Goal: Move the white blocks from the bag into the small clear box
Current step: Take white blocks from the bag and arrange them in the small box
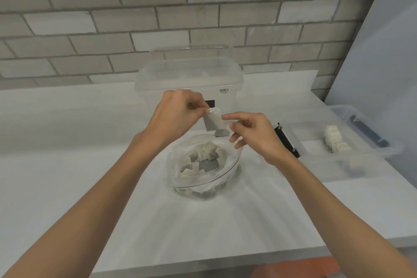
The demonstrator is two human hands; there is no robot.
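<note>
Along the far edge of the white tabletop (90,142) ran a wall of pale grey brick (135,18), and a smooth pale panel (394,40) closed the room at the far right corner. A large clear tub (187,74) stood at the middle of the far edge, with a barcode sticker (223,90) on its near wall. Near the tabletop's middle sat the open clear bag (230,165), mouth upward, with a heap of white blocks (203,153) jumbled inside. Just above the bag's far rim hung one white block (213,122), held between both hands. Its long axis ran nearly upright, leaning a little, with the upper end toward the far left and the lower end toward the bag's mouth. The left hand (176,115) pinched its upper corner between thumb and forefinger, the other fingers curled in. The right hand (252,135) closed thumb and forefinger on the block's right edge, its remaining fingers loosely apart below. At the right edge of the tabletop lay the small clear box (316,160), open, its long axis running toward the far right corner. A short row of blocks (334,140) stood inside it, well apart from the bag.
</note>
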